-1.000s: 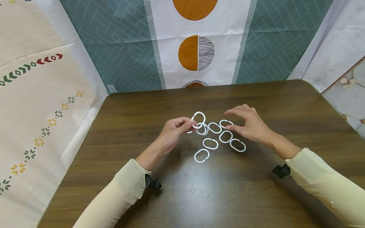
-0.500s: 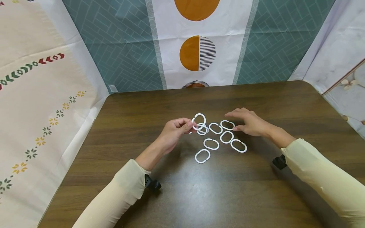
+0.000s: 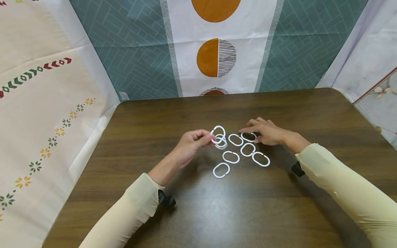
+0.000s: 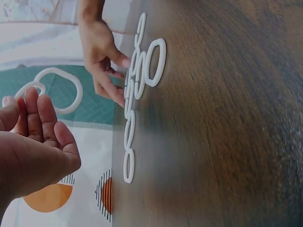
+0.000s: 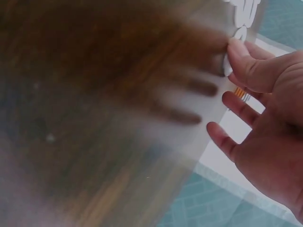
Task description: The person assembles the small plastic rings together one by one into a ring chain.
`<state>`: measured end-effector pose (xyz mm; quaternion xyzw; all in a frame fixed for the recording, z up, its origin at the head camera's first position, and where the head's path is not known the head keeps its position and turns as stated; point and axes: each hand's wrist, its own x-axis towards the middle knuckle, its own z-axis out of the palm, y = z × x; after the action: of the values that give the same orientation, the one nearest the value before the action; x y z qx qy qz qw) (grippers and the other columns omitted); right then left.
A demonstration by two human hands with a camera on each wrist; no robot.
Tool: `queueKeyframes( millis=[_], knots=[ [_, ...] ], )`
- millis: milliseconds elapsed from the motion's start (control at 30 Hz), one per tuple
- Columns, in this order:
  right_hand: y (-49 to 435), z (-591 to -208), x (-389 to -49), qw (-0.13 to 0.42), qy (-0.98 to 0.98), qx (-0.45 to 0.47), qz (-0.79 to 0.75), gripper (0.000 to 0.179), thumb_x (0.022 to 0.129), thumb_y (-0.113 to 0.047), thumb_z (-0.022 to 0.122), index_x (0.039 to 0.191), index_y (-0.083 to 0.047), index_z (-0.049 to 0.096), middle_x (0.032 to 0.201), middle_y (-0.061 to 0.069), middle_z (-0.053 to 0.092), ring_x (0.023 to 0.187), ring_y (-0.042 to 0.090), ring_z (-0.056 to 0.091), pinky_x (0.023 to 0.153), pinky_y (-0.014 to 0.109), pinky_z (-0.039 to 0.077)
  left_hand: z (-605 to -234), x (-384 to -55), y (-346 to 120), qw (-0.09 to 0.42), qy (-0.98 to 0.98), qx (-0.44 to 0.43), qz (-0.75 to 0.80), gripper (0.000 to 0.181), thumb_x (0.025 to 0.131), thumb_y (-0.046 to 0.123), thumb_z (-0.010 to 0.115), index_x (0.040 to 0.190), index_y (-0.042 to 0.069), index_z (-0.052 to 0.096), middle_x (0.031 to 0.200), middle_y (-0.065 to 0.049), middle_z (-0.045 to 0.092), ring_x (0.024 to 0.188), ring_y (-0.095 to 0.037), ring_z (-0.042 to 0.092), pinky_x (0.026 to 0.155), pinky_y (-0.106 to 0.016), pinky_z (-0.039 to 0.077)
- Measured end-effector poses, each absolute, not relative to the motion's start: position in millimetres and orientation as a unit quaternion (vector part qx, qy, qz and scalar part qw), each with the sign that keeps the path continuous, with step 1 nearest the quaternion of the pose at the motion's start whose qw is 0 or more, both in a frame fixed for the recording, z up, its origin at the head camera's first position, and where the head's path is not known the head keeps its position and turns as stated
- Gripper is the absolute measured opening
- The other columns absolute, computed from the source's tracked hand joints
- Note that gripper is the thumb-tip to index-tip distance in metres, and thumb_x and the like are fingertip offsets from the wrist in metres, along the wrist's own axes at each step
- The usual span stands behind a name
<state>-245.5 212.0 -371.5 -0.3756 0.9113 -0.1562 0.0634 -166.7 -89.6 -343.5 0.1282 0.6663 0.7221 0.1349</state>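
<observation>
My left hand (image 3: 192, 146) pinches a white shower curtain ring (image 3: 224, 129) between thumb and fingers, just above the table. Other white rings overlap below it and seem to hang from it. In the left wrist view the held ring (image 4: 78, 90) shows beyond the fingertips. My right hand (image 3: 269, 133) is down at the far edge of the loose rings. Its thumb and index finger lie at opposite ends of one curtain ring (image 3: 249, 141) on the table and pinch it; in the right wrist view the thumb partly covers this ring (image 5: 227, 67).
Several more white curtain rings lie between and in front of the hands, among them a left front ring (image 3: 214, 172) and a right ring (image 3: 268, 162). The brown wooden table (image 3: 204, 220) ends at a patterned cloth backdrop (image 3: 133, 69).
My right hand has moved left and down onto the farthest loose ring, and its thumb and index finger have come closer round it. The left hand with its ring has hardly moved.
</observation>
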Motion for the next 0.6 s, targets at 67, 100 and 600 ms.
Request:
queueKeyframes(
  millis=[67, 100, 600],
  knots=[
    [213.1, -373.5, -247.9, 0.058, 0.912, -0.374, -0.16, 0.058, 0.076, 0.002, 0.076, 0.13, -0.016, 0.062, 0.114, 0.006, 0.055, 0.106, 0.026, 0.044, 0.08, 0.046, 0.034, -344.2, -166.9, -89.8, 0.135, 0.666, 0.13, 0.722, 0.018, 0.096, 0.004, 0.056, 0.101, -0.012, 0.062, 0.085, 0.001, 0.067, 0.08, -0.011, 0.064, 0.096, -0.05, 0.044],
    [213.7, -374.2, -248.7, 0.055, 0.912, -0.372, -0.163, 0.057, 0.075, 0.001, 0.077, 0.128, -0.015, 0.063, 0.113, 0.006, 0.055, 0.105, 0.026, 0.045, 0.079, 0.046, 0.034, -344.3, -166.7, -89.8, 0.136, 0.665, 0.13, 0.723, 0.018, 0.096, 0.004, 0.056, 0.1, -0.012, 0.062, 0.085, 0.001, 0.067, 0.08, -0.011, 0.064, 0.097, -0.052, 0.043],
    [220.5, -378.7, -244.6, -0.001, 0.933, -0.344, -0.101, 0.043, 0.08, -0.023, 0.075, 0.116, -0.004, 0.063, 0.106, 0.009, 0.058, 0.102, 0.028, 0.05, 0.081, 0.049, 0.034, -343.6, -165.5, -90.2, 0.133, 0.669, 0.129, 0.72, 0.02, 0.097, 0.004, 0.055, 0.103, -0.014, 0.06, 0.085, 0.001, 0.067, 0.079, -0.012, 0.065, 0.093, -0.043, 0.047]
  ],
)
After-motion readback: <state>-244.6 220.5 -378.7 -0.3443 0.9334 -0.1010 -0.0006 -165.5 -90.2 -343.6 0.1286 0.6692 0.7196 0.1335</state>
